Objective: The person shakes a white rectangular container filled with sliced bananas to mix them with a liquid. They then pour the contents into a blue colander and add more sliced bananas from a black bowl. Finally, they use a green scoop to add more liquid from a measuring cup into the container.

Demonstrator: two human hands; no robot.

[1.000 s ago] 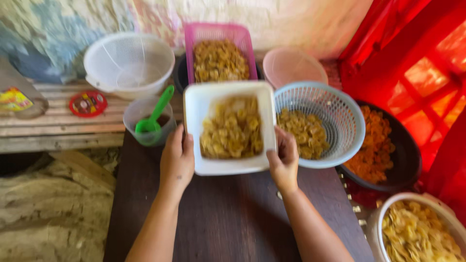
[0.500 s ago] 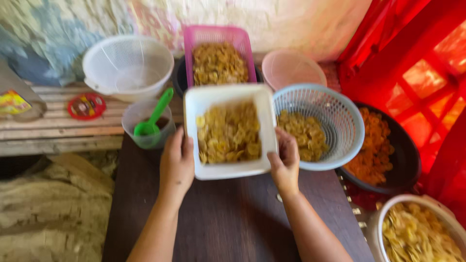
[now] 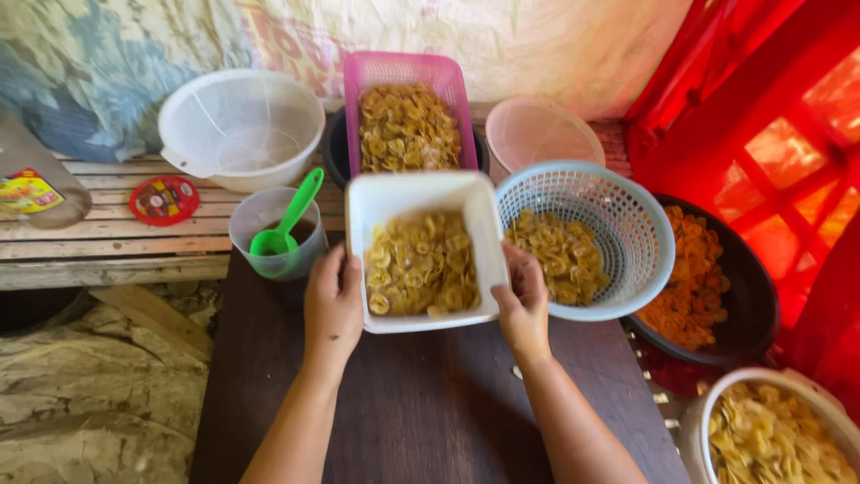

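Head view: your left hand (image 3: 333, 303) and right hand (image 3: 524, 300) are gripping the white tray (image 3: 423, 252) of chips by its 9 and 3 o'clock sides, keeping it level.

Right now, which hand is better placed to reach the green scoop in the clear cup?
Left. The left hand grips the white tray beside the green scoop; the right hand holds the far edge.

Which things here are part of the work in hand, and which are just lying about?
In hand: left hand and right hand gripping the white rectangular tray of yellow chips.

Lying about: blue round basket, pink rectangular basket, white colander, cup with green scoop, dark bowl of orange chips, red lid.
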